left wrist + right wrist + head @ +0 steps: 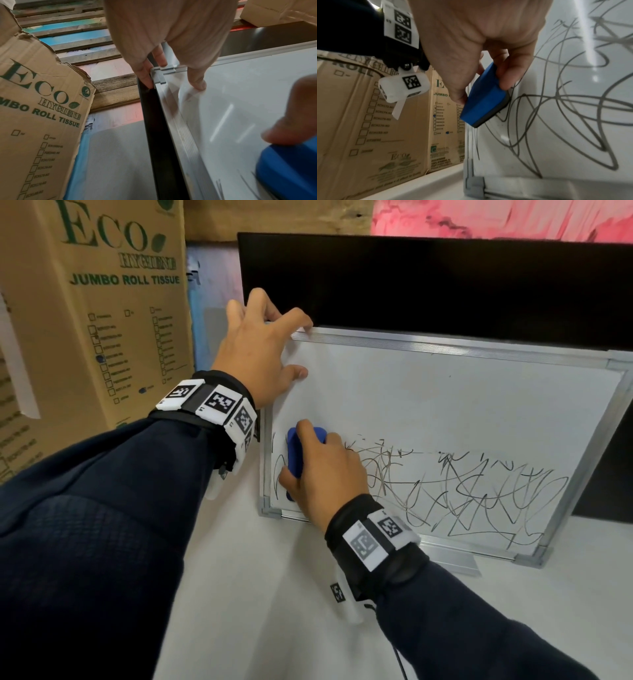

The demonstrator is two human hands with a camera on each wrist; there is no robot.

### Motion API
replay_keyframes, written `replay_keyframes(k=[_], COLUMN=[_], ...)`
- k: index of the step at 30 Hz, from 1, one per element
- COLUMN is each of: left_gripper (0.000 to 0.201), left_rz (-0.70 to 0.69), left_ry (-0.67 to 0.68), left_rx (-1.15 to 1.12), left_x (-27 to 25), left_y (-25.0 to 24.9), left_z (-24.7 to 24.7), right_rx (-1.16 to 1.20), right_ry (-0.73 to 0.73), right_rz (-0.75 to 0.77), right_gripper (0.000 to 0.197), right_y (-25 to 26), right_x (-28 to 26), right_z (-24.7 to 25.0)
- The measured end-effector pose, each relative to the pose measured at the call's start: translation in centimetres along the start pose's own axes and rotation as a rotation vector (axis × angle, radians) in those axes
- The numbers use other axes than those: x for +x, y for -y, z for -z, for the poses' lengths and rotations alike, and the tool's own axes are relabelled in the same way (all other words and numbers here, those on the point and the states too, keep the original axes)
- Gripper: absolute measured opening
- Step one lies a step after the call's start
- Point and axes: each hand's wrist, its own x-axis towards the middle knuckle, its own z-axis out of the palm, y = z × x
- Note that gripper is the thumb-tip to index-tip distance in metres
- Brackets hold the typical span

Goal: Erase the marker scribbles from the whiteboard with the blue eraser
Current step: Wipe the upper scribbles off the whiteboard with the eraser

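A white counter carries everything. The whiteboard stands on it on its lower edge, tilted back against a black panel behind. A cardboard box printed "Jumbo Roll Tissue" stands on the counter to the left of the board, near its left edge but apart from it.

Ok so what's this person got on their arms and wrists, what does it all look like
Both arms wear dark navy sleeves. Each wrist carries a black strap ringed with white square blocks printed with black-and-white coded markers, on the left wrist and the right wrist. A thin black cable trails from the right band. The hands are bare.
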Motion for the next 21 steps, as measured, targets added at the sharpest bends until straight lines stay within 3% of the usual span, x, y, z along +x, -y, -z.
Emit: replay_keyframes(k=[3,7,12,16,19,21], left_gripper=[0.054,0.053,0.052,0.052,0.051,0.049], left_rz=[0.007,0.031,0.108,0.152,0.178,0.193], left_ry=[0.007,0.009,0.004,0.005,-0.01,-0.034], left_rx=[-0.002,0.026,-0.002,0.001,-0.01,-0.009], left_x=[0.0,0.1,0.1,0.0,-0.2,-0.5], left_y=[-0.1,-0.6,-1.5,-2.2,-2.7,-3.4], left_z=[0.1,0.0,-0.5,-0.7,-0.9,-1.2], right_rx=[0.006,0.01,-0.059,-0.024,-0.092,-0.105], right_ry=[0.03,-0.094,0.007,-0.114,-0.029,-0.051], right_rz=[0.014,-0.036,-0.04,-0.12,-0.075,-0.084], right_gripper=[0.051,0.055,0.055,0.059,0.062,0.064], right_y=[-0.3,-2.4,-4.6,-6.5,-7.7,-8.9], right_x=[-0.5,0.3,-2.3,-2.0,-3.4,-3.9], right_z=[0.0,2.3,2.5,3.9,3.9,4.4])
